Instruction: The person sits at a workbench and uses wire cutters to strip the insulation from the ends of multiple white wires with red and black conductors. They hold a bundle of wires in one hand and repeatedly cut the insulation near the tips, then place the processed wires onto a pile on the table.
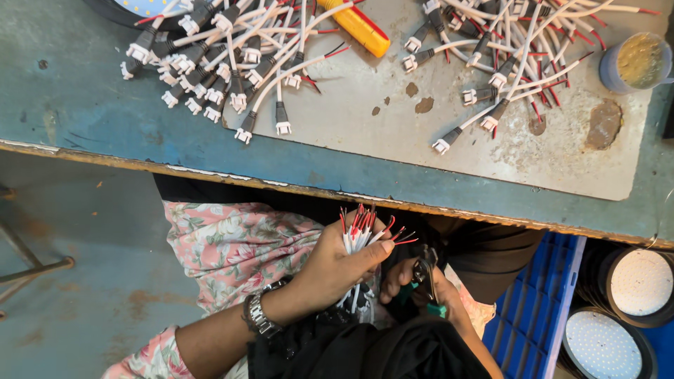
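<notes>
Below the bench (84,105) edge, our left hand (337,263) grips a wire bundle (361,235), red tips up. Our right hand (421,284) closes on green-handled pliers (425,274), partly hidden by black cloth. A cup (635,63) holding yellowish paste stands on the bench, cut off.

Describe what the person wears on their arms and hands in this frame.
Both hands are bare, with no gloves. The left hand has a silver metal link wristwatch at the wrist, and further up the arm a short floral sleeve in pink, white and green. The right hand shows no jewellery; its forearm is partly covered by black fabric.
</notes>
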A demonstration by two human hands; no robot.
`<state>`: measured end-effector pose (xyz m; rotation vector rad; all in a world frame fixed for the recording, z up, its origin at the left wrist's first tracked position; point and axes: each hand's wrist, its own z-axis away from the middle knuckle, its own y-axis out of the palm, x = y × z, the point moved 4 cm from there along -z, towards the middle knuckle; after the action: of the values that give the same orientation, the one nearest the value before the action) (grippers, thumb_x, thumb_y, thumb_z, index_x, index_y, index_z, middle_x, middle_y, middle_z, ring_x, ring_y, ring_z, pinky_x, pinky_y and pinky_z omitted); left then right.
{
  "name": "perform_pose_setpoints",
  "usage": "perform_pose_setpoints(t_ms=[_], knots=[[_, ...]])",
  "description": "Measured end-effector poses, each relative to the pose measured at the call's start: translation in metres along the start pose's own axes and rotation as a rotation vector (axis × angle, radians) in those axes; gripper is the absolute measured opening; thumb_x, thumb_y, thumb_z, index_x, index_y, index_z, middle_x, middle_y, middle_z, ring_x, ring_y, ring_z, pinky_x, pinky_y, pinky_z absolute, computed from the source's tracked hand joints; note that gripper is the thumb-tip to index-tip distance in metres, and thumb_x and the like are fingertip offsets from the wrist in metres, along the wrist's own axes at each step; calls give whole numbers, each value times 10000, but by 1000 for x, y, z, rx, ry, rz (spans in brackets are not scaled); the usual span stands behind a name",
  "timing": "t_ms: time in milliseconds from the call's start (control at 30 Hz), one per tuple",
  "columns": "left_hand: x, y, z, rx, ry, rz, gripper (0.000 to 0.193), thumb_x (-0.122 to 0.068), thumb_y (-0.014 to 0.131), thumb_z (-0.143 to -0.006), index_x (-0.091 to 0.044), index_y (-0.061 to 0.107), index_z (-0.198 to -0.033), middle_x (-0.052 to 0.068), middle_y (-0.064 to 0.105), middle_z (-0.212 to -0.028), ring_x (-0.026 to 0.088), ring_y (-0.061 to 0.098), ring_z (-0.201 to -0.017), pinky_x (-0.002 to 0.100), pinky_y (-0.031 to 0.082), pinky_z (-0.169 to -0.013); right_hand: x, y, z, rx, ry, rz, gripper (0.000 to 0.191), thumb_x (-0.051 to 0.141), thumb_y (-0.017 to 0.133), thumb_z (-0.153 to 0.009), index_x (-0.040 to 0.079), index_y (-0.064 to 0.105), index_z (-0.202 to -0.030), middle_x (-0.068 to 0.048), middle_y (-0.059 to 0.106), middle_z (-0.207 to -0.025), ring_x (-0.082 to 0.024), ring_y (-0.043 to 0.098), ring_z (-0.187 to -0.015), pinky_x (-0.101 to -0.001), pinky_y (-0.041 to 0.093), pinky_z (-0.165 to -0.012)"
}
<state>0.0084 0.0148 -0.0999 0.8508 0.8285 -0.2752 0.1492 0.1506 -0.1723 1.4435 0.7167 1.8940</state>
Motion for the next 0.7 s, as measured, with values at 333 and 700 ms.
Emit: perform_pose_setpoints(t_ms=[333, 700], knots=[[5, -6, 0, -38, -26, 80, 149, -113, 663, -971, -2, 593, -1040, 35, 610, -681, 133, 654, -563, 310, 557, -478, -21, -25, -7, 39, 146, -134, 267, 274, 615, -997, 8, 607, -1015, -182, 618, -932, -378, 659, -931, -491, 534, -852], [-15, 13, -6, 0, 50, -45, 89, -96, 596, -998, -11, 574, -1012, 25, 652, -718, 74, 612, -580, 244, 508, -516, -7, -9, -7, -146, 133, 43, 170, 166, 630, -923, 39, 599, -1031, -149, 641, -935, -317, 670, -911, -444, 548, -844]])
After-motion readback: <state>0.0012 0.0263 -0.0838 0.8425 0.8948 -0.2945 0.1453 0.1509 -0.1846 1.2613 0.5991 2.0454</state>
